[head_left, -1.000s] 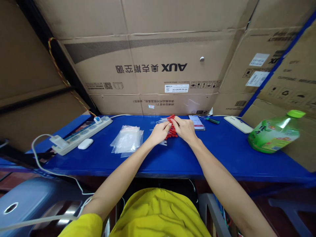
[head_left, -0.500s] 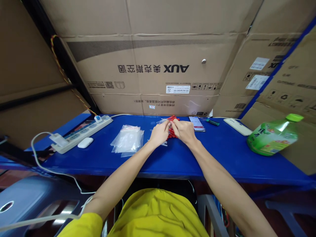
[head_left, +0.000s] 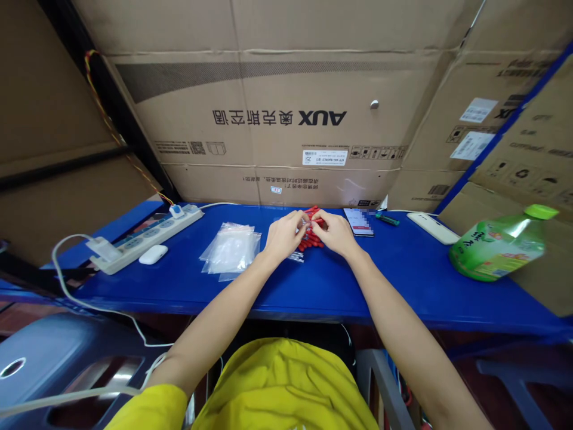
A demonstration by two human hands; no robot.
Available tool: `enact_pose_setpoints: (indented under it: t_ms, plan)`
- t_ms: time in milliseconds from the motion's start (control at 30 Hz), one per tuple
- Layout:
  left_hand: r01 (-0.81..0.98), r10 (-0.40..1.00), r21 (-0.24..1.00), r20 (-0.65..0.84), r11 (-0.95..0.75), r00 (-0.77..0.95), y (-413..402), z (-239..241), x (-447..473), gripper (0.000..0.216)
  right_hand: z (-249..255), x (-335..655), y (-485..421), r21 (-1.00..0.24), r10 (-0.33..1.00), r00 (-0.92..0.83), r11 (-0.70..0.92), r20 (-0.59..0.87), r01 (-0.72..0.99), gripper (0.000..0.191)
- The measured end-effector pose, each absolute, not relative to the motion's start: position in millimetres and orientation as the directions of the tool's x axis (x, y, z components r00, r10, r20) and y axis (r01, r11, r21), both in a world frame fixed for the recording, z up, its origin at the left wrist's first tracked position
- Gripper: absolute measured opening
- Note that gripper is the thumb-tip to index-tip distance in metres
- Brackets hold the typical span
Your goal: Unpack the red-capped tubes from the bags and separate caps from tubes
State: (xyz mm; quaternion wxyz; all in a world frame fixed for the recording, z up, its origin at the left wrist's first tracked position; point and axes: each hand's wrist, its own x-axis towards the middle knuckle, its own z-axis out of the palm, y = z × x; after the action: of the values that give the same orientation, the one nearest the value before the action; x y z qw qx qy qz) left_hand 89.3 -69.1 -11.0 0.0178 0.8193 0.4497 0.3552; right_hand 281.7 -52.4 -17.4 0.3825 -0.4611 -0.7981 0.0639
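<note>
A pile of small red-capped pieces (head_left: 312,237) lies on the blue table (head_left: 322,280), near its far edge. My left hand (head_left: 284,235) and my right hand (head_left: 334,232) meet over this pile, fingers curled and pinched together around some of the red pieces. A few thin clear tubes (head_left: 295,257) poke out beneath my left hand. A stack of clear plastic zip bags (head_left: 231,249) rests just left of my left hand.
A white power strip (head_left: 145,237) with a plug and cable lies at the far left, a white earbud case (head_left: 153,254) beside it. A phone (head_left: 359,221), a green screwdriver (head_left: 387,219), a white remote (head_left: 432,227) and a tipped green bottle (head_left: 501,245) sit to the right. Cardboard boxes (head_left: 286,119) wall the back.
Both hands have drawn slightly closer together over the red pile and their fingers pinch tighter. The view has shifted a little; the other things on the table stay put.
</note>
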Motion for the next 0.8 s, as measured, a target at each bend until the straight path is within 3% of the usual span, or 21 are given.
enact_pose_setpoints:
  t_ms: [200,433,800]
  plan:
    - [0.648,0.725,0.407,0.594,-0.644,0.348,-64.7,-8.4,86.2,0.020,-21.3,282.0,-48.3,-0.427,0.777,-0.284,0.566,0.561,0.705,0.011]
    - [0.712,0.734,0.328,0.562,-0.621,0.381,-63.0,-9.6,86.9,0.028,-21.5,274.9,-52.0,-0.383,0.718,-0.334,0.637,0.610,0.669,0.011]
    - [0.655,0.691,0.332,0.590,-0.679,0.418,-54.9,-17.0,86.4,0.032,-16.9,271.9,-53.9,-0.396,0.711,-0.341,0.653,0.615,0.646,0.013]
